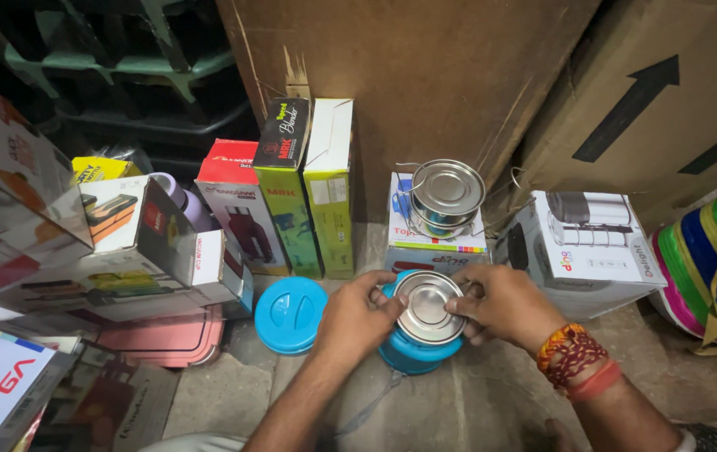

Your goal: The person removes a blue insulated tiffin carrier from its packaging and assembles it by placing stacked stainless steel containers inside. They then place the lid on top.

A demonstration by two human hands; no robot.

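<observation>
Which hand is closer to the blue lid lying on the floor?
Left. The left hand is just right of the blue lid; the right hand is beyond the steel container.

- One camera sits on my head, looking steeply down and forward.
- It is close to my hands (425, 314), with floor (475, 410) below and stacked boxes (308, 184) ahead.
</observation>
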